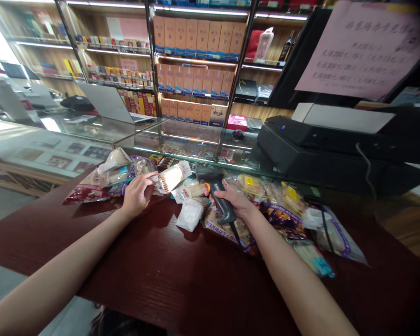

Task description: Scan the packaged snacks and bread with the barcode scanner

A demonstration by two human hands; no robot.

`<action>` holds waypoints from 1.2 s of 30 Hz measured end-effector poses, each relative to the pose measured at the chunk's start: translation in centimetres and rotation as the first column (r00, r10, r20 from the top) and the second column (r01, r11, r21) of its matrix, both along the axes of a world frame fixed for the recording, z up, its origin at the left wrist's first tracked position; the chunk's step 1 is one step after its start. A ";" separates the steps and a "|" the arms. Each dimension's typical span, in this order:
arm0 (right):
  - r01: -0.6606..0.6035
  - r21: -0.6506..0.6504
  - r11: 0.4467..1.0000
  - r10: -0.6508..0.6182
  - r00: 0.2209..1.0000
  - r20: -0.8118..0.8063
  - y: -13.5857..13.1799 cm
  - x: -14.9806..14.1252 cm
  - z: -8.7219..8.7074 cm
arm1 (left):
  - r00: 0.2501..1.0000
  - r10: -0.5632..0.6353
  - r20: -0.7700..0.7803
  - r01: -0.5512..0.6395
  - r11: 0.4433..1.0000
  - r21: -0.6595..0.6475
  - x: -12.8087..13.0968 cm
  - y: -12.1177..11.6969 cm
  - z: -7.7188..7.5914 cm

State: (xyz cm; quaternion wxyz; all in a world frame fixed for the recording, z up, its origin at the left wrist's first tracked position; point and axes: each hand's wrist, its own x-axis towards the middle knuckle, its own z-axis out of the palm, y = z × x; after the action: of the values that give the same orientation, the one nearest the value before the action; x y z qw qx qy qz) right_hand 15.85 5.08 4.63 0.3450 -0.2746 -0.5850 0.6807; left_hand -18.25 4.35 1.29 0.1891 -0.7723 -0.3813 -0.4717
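My left hand (139, 193) pinches the near end of a small plastic snack packet (173, 177), its clear middle lit brightly and its edges striped. In my right hand (233, 198) is a black barcode scanner (221, 200), gripped by its handle, with the head pointing left toward the packet. The scanner's cable runs down past a large purple-and-clear bag (227, 229) beneath it. Between my hands lie a white wrapped packet (189, 214) and a clear packet (193, 190). Left of my left hand, several snack bags (105, 179) are piled, one dark red at the bottom.
More snack bags (283, 210) spread right of the scanner across the dark red wooden counter (154, 270). A glass display case (196, 135) runs behind. A black printer (311, 144) stands back right, a laptop (107, 103) back left. Shelves of orange-brown boxes (198, 37) line the wall.
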 end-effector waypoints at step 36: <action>0.076 -0.038 0.996 -0.077 0.997 -0.024 -0.6 -0.2 1.0 | 0.967 0.011 0.256 0.003 0.998 -0.056 0.0 -0.1 0.3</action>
State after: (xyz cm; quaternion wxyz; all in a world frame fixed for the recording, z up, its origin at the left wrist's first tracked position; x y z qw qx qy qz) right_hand 15.62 4.50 5.62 0.3729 -0.2946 -0.5569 0.6812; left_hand -18.20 4.22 1.61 0.1176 -0.7090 -0.4171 -0.5564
